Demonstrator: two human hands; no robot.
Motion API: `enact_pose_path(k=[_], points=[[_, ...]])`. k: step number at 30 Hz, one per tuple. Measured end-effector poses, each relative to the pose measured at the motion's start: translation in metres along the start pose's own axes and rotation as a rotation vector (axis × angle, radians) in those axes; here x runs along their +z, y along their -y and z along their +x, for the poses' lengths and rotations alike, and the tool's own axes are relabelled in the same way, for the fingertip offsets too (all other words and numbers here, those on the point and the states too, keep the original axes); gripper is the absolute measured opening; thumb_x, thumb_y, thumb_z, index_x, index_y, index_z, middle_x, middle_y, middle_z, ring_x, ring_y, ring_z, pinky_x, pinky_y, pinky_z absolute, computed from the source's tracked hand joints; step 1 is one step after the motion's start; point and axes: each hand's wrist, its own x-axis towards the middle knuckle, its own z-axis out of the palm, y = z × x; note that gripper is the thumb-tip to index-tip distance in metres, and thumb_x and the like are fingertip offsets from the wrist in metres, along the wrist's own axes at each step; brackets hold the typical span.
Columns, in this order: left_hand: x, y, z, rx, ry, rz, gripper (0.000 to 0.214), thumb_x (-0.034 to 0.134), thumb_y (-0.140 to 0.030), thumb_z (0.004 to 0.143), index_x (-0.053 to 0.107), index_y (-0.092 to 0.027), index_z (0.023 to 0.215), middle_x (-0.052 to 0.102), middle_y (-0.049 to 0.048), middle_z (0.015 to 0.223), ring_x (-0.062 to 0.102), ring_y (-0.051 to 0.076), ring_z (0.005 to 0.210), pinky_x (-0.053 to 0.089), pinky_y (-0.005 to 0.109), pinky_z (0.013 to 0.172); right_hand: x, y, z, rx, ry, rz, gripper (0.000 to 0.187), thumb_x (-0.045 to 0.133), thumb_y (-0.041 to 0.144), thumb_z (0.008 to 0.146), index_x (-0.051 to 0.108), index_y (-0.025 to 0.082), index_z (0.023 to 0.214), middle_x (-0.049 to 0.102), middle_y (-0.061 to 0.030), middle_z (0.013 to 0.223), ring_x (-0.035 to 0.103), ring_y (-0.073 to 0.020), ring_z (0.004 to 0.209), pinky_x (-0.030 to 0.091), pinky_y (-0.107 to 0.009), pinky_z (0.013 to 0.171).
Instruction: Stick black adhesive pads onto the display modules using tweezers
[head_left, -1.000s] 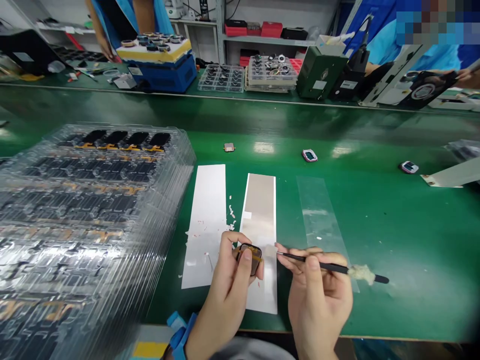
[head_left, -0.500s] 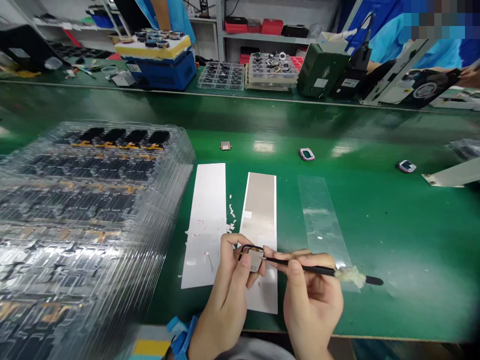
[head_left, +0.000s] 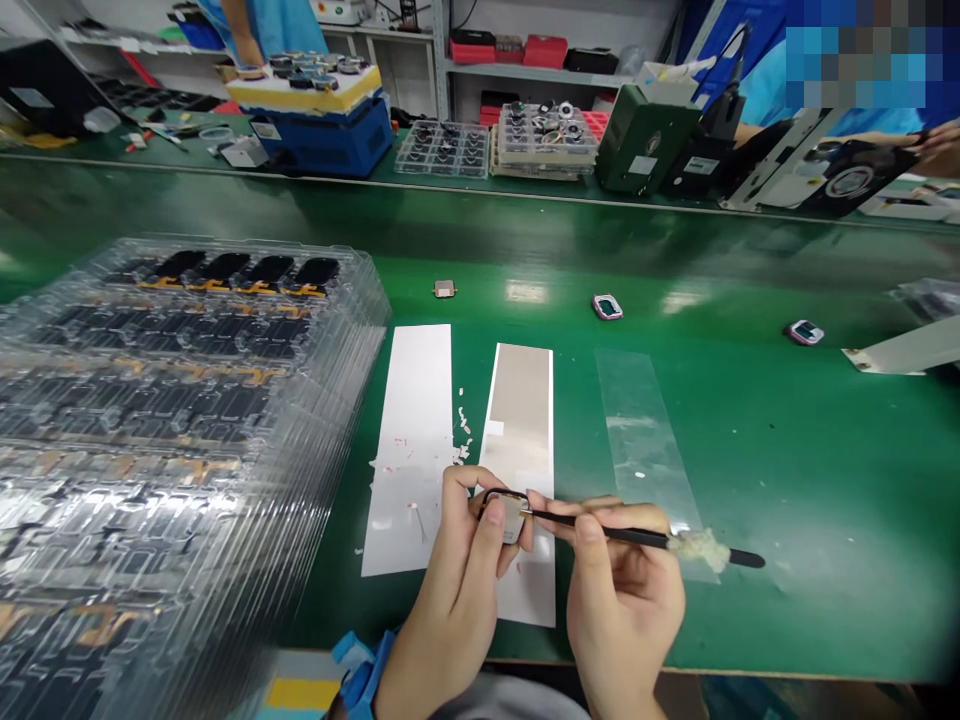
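Watch-display module (head_left: 511, 519) sits low in the centre of the frame, pinched between thumb and fingers of the left hand (head_left: 457, 572). The right hand (head_left: 622, 590) pinches a black pick (head_left: 600, 524), its tip at the module's edge. White scraps (head_left: 463, 425) lie peeled nearby; stacked clear trays (head_left: 187, 370) at left still hold modules.

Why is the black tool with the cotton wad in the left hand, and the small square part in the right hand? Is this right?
Not right: the hands are swapped. The head view shows the small square part in the left hand, the black tool with the cotton wad in the right hand.
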Motion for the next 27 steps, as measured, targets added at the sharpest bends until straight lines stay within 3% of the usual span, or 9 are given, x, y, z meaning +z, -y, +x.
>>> enact_pose_path(k=[9,14,18,21,24,27], points=[[0.001,0.005,0.002,0.011,-0.057,-0.042,0.023,0.050,-0.047,0.102,0.045,-0.025,0.099,0.058,-0.0018,0.086,0.053,0.009,0.070,0.045,0.018,0.062,0.000,0.001,-0.001,0.011,0.013,0.004,0.008,0.059,0.016,0.096,0.059,0.024,0.093,0.069,-0.0031,0.083,0.077,-0.0192,0.080,0.064,-0.023,0.055],[-0.002,0.008,0.006,0.042,-0.061,0.034,0.024,0.053,-0.045,0.101,0.041,-0.025,0.097,0.051,-0.0070,0.067,0.051,0.010,0.061,0.044,0.019,0.059,0.002,0.000,-0.002,0.026,0.024,0.048,0.008,0.058,0.017,0.096,0.059,0.025,0.094,0.069,-0.0022,0.085,0.077,-0.0180,0.080,0.065,-0.023,0.057],[-0.005,0.009,0.007,0.037,-0.051,0.158,0.021,0.055,-0.036,0.100,0.037,-0.026,0.098,0.048,-0.0086,0.063,0.047,0.010,0.058,0.038,0.019,0.054,-0.013,0.007,0.006,0.055,-0.037,0.085,0.008,0.060,0.017,0.096,0.059,0.025,0.095,0.071,-0.0011,0.091,0.078,-0.0190,0.087,0.067,-0.027,0.067],[-0.006,0.008,0.004,-0.011,0.052,0.262,0.017,0.049,-0.035,0.103,0.035,-0.027,0.100,0.050,-0.0059,0.069,0.049,0.013,0.064,0.036,0.021,0.052,-0.039,0.015,0.017,0.069,-0.090,0.012,0.012,0.068,0.016,0.091,0.059,0.023,0.093,0.072,-0.0008,0.092,0.078,-0.0203,0.089,0.067,-0.029,0.077],[-0.004,0.003,0.001,0.008,0.220,0.407,0.012,0.035,-0.035,0.107,0.038,-0.026,0.099,0.056,-0.0017,0.078,0.052,0.015,0.068,0.041,0.026,0.059,-0.070,0.019,0.026,0.114,-0.041,-0.119,0.013,0.071,0.017,0.089,0.061,0.023,0.092,0.072,-0.0013,0.088,0.079,-0.0203,0.086,0.066,-0.030,0.079],[0.000,-0.001,0.002,0.039,0.392,0.620,0.017,0.030,-0.034,0.107,0.044,-0.026,0.103,0.061,0.0023,0.088,0.058,0.017,0.071,0.043,0.029,0.063,-0.091,0.017,0.026,0.118,0.025,-0.261,0.010,0.073,0.018,0.087,0.065,0.022,0.089,0.068,-0.0006,0.088,0.078,-0.0193,0.083,0.066,-0.026,0.076]])
